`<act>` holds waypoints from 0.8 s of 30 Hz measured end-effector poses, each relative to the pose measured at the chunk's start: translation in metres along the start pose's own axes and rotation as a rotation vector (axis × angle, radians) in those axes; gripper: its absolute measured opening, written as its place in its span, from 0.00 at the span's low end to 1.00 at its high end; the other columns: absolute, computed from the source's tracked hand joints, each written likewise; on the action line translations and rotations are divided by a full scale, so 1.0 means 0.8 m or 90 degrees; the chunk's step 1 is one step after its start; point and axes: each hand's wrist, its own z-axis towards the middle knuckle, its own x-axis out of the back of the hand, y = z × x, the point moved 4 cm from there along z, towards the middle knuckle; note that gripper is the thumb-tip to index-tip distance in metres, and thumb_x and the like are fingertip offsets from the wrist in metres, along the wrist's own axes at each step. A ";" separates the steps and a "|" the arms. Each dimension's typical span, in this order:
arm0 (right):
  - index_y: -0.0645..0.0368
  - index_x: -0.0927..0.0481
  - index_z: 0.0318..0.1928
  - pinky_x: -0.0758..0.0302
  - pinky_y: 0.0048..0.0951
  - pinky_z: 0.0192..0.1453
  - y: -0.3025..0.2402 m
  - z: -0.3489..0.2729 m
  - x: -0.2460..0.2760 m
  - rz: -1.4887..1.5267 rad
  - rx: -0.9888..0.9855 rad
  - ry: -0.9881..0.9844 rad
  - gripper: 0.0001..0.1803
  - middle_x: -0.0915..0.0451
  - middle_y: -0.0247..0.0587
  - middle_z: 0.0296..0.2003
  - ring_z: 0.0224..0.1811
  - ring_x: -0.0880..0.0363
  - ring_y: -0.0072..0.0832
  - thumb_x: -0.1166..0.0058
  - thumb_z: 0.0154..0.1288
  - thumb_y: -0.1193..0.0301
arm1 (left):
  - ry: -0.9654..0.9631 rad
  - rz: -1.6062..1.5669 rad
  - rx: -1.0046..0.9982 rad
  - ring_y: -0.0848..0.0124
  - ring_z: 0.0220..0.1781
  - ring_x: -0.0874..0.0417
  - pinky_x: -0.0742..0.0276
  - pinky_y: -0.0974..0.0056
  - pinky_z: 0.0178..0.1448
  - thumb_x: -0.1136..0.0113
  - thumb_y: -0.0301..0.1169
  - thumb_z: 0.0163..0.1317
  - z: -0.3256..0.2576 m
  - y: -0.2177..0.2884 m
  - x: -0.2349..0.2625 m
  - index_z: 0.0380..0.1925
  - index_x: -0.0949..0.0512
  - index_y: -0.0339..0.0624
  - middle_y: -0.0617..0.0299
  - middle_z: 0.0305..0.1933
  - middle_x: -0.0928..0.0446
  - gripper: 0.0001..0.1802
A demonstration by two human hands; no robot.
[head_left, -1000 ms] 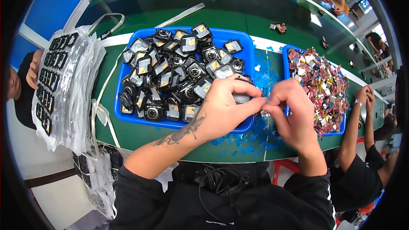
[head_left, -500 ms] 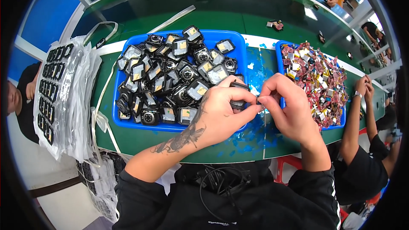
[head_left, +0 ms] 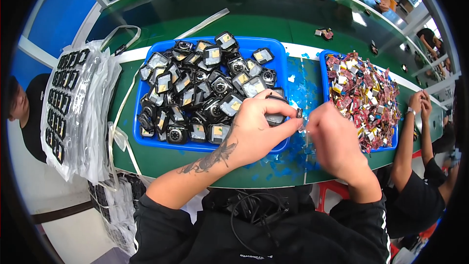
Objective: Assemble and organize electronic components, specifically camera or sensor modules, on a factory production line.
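Note:
Over the right edge of the blue tray is my left hand, its thumb and fingers closed around a black watch case. A small dark part shows at its fingertips. Just to the right, my right hand is closed and slightly blurred, with its fingertips curled in. Whatever they pinch is hidden. Heaped in the tray are several black watch cases, some showing a round sensor back, others a pale inner face with a tan patch.
At right, a second blue tray holds piled red circuit boards and small parts. Blue film scraps litter the green bench. Plastic-wrapped trays stand at left. Co-workers sit on both sides; one's forearms rest at the right.
My right hand has drawn slightly right and down, away from my left fingertips, and its fingers have curled in. The small dark part now shows at my left fingertips. The view has shifted slightly.

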 end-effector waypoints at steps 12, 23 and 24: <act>0.65 0.17 0.44 0.24 0.21 0.41 0.034 -0.015 -0.014 0.536 -0.250 0.075 0.11 0.21 0.39 0.39 0.41 0.22 0.21 0.44 0.61 0.85 | -0.141 -0.300 0.183 0.81 0.27 0.24 0.29 0.74 0.28 0.31 0.29 0.59 -0.007 -0.006 -0.017 0.35 0.15 0.35 0.65 0.34 0.22 0.08; 0.66 0.22 0.38 0.23 0.24 0.49 0.038 -0.026 -0.010 0.790 -0.257 0.200 0.08 0.22 0.45 0.43 0.42 0.22 0.23 0.41 0.59 0.87 | -0.115 -0.294 0.109 0.74 0.42 0.19 0.22 0.71 0.42 0.46 0.20 0.67 -0.007 0.005 -0.015 0.60 0.29 0.33 0.54 0.54 0.25 0.20; 0.66 0.22 0.38 0.23 0.24 0.49 0.035 -0.029 -0.010 0.788 -0.257 0.200 0.08 0.22 0.45 0.43 0.42 0.22 0.23 0.41 0.59 0.87 | -0.115 -0.295 0.107 0.74 0.42 0.19 0.22 0.71 0.42 0.46 0.20 0.67 -0.007 0.004 -0.019 0.60 0.29 0.33 0.54 0.54 0.25 0.20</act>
